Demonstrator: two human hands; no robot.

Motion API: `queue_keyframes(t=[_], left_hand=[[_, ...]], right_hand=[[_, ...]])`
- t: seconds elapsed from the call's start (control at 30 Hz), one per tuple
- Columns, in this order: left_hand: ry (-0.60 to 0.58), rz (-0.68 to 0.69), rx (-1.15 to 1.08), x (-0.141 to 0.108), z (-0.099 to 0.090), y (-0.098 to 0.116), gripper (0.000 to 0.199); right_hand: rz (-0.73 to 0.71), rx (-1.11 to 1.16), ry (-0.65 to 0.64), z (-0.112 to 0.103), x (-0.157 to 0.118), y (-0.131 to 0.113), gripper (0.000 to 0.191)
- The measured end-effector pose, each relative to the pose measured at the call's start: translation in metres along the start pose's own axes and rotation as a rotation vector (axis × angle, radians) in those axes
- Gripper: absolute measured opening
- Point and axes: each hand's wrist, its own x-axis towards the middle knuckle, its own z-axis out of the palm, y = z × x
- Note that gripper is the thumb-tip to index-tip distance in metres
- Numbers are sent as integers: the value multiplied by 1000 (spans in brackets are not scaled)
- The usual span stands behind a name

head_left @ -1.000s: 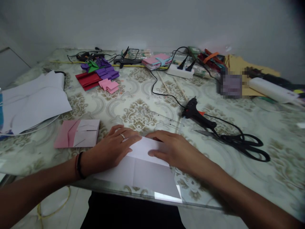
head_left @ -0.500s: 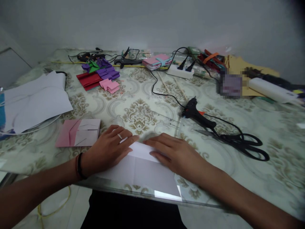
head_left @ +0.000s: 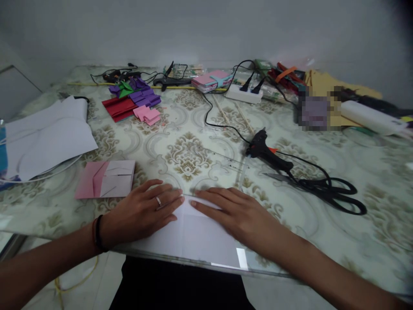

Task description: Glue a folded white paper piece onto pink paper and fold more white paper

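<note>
A white sheet of paper lies at the table's front edge, with a vertical crease near its middle and a folded strip along its far edge. My left hand, with a ring and a dark wristband, lies flat on the left part of the strip, fingers stretched. My right hand rests on the right part, fingers spread, its tips a little apart from the left ones. Beside my left hand is a folded pink and white paper piece.
A black glue gun and black-handled scissors lie to the right. White sheets are at the left. Folded coloured papers, a pink bundle and a white power strip stand farther back.
Both hands have flattened on the paper's far strip, and their fingertips have come down along the fold. The paper's near edge has moved slightly.
</note>
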Motion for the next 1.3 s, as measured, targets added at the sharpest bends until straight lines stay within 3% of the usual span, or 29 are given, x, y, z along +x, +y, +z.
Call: queue_keyframes(t=[0.23, 0.43, 0.73, 1.1, 1.3], left_hand=[[-4, -30, -75, -13, 0, 5, 37], [45, -9, -126, -18, -1, 8, 27], [-14, -13, -207, -20, -8, 8, 28], [15, 21, -202, -18, -11, 5, 25], [20, -45, -26, -19, -10, 15, 21]], right_hand=[[7, -5, 42, 5, -2, -6, 39], [-13, 13, 71, 6, -7, -7, 38], [-17, 47, 91, 5, -8, -7, 35], [-31, 95, 119, 2, -4, -9, 29], [25, 189, 100, 1, -6, -12, 27]])
